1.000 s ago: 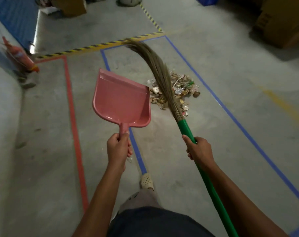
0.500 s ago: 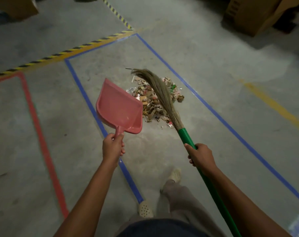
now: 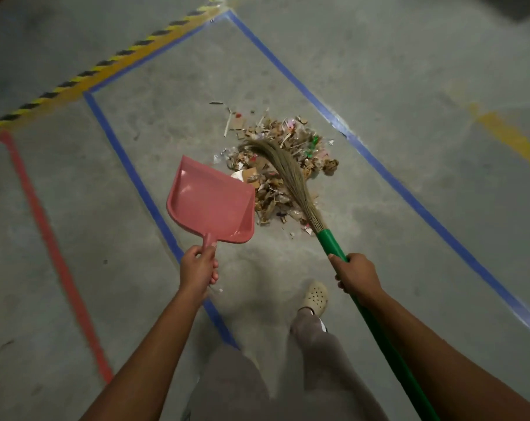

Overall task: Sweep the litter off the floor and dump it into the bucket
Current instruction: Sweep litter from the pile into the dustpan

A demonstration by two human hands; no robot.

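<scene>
left hand (image 3: 198,268) gripping pink dustpan (image 3: 210,202), right hand (image 3: 357,273) gripping green-handled broom (image 3: 291,177), bristles over litter (image 3: 276,165)

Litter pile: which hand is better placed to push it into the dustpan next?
Right. The right hand holds the green-handled broom, whose bristles already lie across the litter pile. The left hand holds the pink dustpan beside the pile, probably only needing to lower it.

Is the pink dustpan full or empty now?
Empty. The dustpan shows only bare pink inside; the litter lies on the floor beside it, under the broom.
</scene>
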